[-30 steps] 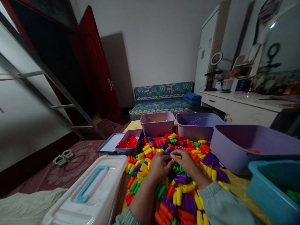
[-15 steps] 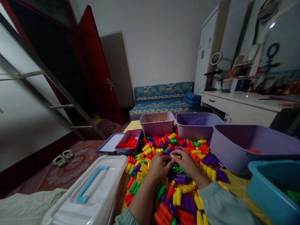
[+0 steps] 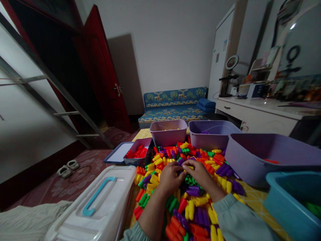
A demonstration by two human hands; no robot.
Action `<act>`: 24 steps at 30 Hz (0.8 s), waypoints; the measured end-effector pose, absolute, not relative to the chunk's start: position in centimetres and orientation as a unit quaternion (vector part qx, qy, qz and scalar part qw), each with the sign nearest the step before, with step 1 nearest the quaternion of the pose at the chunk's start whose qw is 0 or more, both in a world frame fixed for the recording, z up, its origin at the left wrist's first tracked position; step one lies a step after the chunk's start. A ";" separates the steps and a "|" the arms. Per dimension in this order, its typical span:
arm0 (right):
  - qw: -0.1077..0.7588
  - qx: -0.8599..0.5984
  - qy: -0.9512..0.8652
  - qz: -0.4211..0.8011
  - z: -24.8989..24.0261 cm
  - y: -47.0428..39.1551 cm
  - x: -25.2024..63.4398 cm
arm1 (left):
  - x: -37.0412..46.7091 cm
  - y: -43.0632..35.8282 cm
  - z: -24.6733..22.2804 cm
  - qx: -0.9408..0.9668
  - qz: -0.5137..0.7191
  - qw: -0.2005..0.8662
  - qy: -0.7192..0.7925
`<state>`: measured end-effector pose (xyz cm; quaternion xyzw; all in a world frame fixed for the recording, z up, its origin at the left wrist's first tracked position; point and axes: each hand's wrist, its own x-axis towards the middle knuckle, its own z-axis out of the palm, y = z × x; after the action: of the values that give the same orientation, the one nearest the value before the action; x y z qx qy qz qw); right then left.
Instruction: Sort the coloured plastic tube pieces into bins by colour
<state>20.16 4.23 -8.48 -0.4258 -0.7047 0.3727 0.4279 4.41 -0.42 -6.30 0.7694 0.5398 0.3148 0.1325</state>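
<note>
A wide pile of red, orange, yellow, green and purple plastic pieces (image 3: 193, 191) covers the middle of the table. Over its centre, my left hand (image 3: 172, 178) and my right hand (image 3: 197, 172) meet at the fingertips. The fingers of both are bent and closed together around something small, which they mostly hide. A bit of yellow shows by my right fingers, but whether it is held cannot be told. Green pieces (image 3: 191, 180) lie just below my right hand.
Behind the pile stand a pink bin (image 3: 168, 136) and a purple bin (image 3: 213, 140). At right are a larger purple bin (image 3: 248, 170) and a blue bin (image 3: 288, 204). A tray of red pieces (image 3: 137, 152) and a white lid with a blue handle (image 3: 110, 201) lie left.
</note>
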 end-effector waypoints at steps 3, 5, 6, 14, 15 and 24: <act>0.434 -0.425 -0.701 0.374 -8.3 4.1 20.1 | 4.4 -0.4 -6.2 0.771 0.312 0.132 0.540; 0.437 -0.425 -0.699 0.374 -8.1 4.0 20.0 | 4.4 -0.5 -6.1 0.771 0.310 0.132 0.540; 0.437 -0.425 -0.699 0.374 -8.1 3.9 20.0 | 4.4 -0.5 -6.0 0.771 0.311 0.132 0.540; 0.434 -0.423 -0.702 0.374 -8.3 4.0 20.1 | 4.4 -0.4 -6.1 0.771 0.318 0.131 0.536; 0.434 -0.422 -0.703 0.373 -8.3 4.0 20.1 | 4.4 -0.4 -6.1 0.771 0.318 0.132 0.537; 0.432 -0.425 -0.704 0.371 -8.1 3.9 20.1 | 4.4 -0.3 -6.3 0.770 0.317 0.132 0.537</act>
<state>20.06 3.92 -8.08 -0.4247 -0.7038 0.3709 0.4320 4.42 -0.26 -6.28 0.7704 0.5372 0.3168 0.1325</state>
